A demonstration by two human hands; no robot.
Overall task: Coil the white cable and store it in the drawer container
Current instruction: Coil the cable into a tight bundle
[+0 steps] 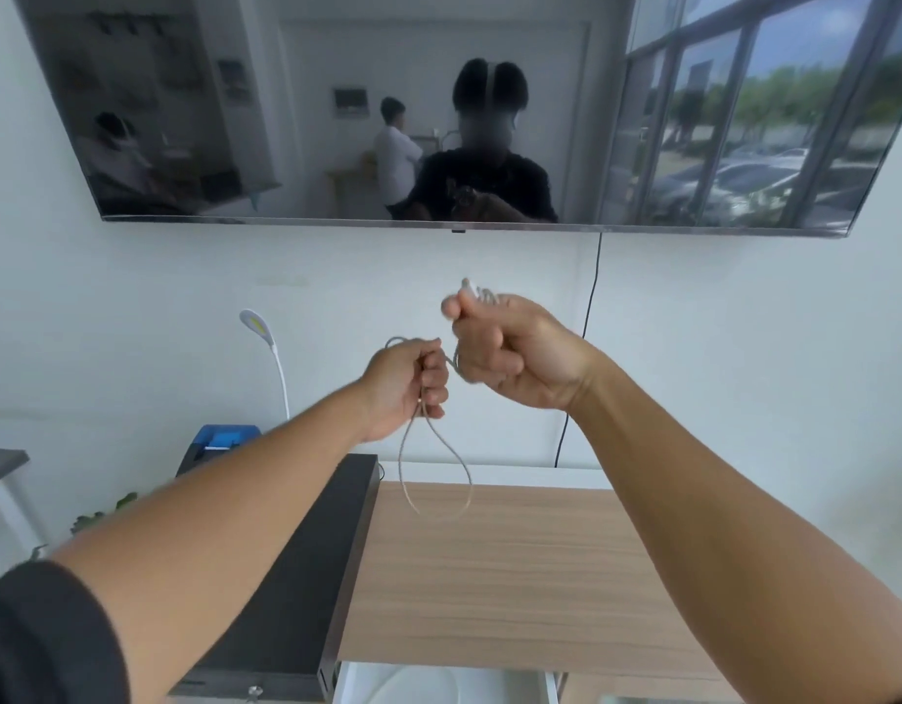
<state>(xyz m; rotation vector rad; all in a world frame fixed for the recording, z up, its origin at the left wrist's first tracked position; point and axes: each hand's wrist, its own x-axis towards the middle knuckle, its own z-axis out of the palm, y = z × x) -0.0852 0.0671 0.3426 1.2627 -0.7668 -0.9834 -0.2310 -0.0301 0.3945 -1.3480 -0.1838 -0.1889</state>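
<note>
head view: the white cable [435,467] hangs in air between both fists, over the wooden top [515,576]. the left hand [406,388] is closed around thin, limp loops; the right hand [510,348] is clenched on the plug end. i judge a slack grip could spill the loops. the open white drawer [439,685] shows at the bottom edge.

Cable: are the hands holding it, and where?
Yes. The right hand grips the cable's plug end; the left hand pinches the gathered turns, a loop dangling below.
</note>
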